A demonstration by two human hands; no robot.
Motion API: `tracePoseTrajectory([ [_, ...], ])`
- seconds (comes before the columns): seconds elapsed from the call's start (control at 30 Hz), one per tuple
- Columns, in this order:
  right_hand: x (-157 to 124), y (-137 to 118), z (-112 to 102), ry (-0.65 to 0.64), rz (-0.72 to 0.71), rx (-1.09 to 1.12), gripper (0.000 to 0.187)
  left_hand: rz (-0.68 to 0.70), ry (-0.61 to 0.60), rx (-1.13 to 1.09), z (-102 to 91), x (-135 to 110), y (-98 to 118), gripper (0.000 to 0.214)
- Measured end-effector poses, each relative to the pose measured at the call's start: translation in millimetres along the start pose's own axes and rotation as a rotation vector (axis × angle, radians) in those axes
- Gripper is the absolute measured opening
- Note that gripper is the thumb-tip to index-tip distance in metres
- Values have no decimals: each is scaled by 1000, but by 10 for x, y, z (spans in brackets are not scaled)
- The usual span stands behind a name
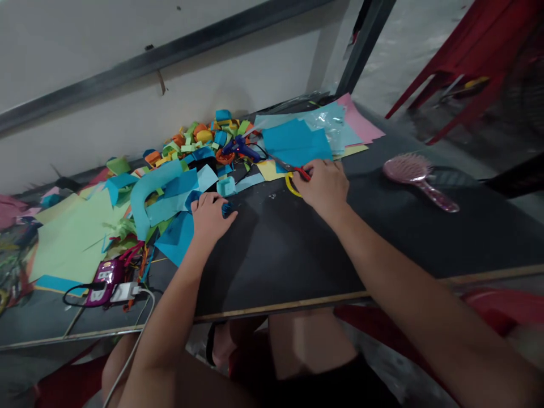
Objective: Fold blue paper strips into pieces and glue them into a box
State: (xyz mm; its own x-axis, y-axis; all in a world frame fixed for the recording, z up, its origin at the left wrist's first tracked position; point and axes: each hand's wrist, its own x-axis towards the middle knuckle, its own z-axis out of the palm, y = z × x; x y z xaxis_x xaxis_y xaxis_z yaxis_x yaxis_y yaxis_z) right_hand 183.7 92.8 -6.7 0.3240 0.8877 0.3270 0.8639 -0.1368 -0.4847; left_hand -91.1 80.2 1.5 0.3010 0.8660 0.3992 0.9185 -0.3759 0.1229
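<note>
My right hand [325,182] grips the scissors [296,177] by their handles, blades pointing away. Left of the scissors, my left hand [209,218] pinches a small blue paper piece [228,209] against the table [276,249], steadying it.

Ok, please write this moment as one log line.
left hand: touching blue paper piece | right hand: holding scissors | surface: black table
</note>
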Motion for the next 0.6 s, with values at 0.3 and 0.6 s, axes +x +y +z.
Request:
tracePoseTrajectory([
  [0.3,8,82,117,-76,-83,-89,33,-5,-105,-22,58,29,-67,24],
  [0.6,610,-653,580,-187,-243,241,36,-83,-58,-219,156,25,-45,32],
])
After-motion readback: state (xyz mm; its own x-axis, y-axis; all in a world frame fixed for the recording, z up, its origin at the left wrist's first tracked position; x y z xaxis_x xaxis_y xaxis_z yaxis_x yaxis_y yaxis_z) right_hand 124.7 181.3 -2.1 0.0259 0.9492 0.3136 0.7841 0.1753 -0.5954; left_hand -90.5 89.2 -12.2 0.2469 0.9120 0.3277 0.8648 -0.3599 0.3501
